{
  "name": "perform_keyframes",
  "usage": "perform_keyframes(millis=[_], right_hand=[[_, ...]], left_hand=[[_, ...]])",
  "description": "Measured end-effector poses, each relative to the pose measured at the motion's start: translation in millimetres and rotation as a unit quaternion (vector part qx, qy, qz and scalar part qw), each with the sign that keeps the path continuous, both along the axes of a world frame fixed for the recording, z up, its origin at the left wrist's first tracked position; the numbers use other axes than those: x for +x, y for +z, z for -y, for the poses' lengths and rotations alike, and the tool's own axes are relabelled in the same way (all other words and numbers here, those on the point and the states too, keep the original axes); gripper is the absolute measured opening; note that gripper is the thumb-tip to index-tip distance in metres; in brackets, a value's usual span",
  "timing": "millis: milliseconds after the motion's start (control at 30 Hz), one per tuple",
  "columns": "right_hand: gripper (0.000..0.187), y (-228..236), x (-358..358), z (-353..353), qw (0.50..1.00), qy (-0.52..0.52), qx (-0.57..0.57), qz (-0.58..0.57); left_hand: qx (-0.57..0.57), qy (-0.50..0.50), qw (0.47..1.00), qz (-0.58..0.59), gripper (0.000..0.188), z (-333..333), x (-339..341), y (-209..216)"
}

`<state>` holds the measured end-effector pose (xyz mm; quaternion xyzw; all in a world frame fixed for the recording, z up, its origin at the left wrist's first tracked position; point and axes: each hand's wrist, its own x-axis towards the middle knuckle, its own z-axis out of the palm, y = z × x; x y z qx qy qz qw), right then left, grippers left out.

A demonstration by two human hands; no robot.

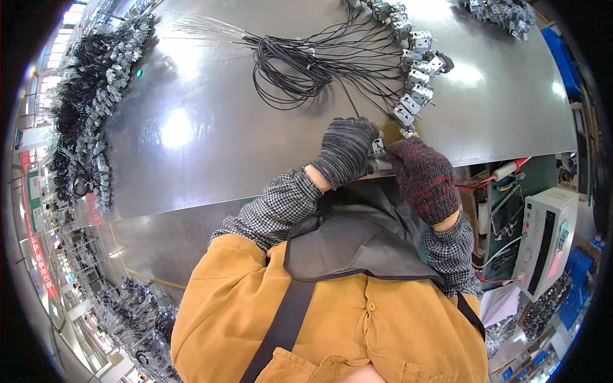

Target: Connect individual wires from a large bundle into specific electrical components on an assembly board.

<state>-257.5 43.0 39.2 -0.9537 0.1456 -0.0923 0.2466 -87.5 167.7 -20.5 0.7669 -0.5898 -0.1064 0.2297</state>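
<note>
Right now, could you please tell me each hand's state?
Left hand: closed, holding a small metal part.
Right hand: curled closed; whether it holds anything cannot be told.

Brightly lit; white glare patches [177,129] on metal tabletop [220,150] toward left, right and far edges. Fisheye bends straight lines; picture corners black. Centre crisp, left background [69,38] washed out.

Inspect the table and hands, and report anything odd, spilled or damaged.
The gloves don't match: the left hand wears a grey-and-black one, the right hand a dark red-and-black one. The black cables lie loosely bunched on the metal table; I see no spill or damage there.
</note>
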Motion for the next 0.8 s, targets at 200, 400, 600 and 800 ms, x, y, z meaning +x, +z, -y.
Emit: perform_keyframes(millis=[200,400,600,800], right_hand=[[0.018,-2,-1,-3,0.999,-0.021,0.025,0.009],[0.021,-5,-7,3,0.999,-0.002,0.036,0.033],[0.017,-3,-16,26,0.988,-0.057,0.105,0.099],[0.025,-32,-44,92,0.969,-0.164,0.139,0.120]], left_hand=[[-0.002,-0.010,1.000,0.015,0.061,1,1,-6],[-0.007,0.003,1.000,-0.024,0.057,3,-1,-1],[-0.313,0.048,0.833,-0.453,0.096,-7,49,-43],[-0.350,0.141,0.866,-0.326,0.084,5,101,-1]])
